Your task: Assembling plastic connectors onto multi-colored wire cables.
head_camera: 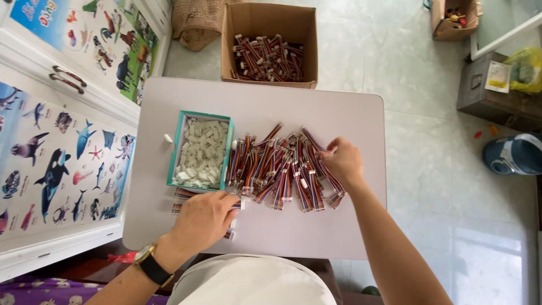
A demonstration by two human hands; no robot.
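Left hand (204, 219), lower centre: fingers closed on a small wire bundle (236, 204), apparently pinched. Right hand (342, 162), centre right: fingers curled onto the heap of coloured wire harnesses (279, 169) mid-table (350, 113); grasp unclear. Teal box of white connectors (201, 151), left of the heap.

Pale pinkish surface (339, 113), rounded corners, standing on light tiled floor (418, 73). On it: teal-rimmed box (179, 148) at left w/ small white connectors (202, 152) inside; one loose white connector (168, 138) just beside box's left wall. Centre: spread pile of multicolour ribbon-wire bundles (279, 166), touching box's right side. A few more wire bundles (182, 197) at near-left edge, just below box. Far & right parts of surface bare.
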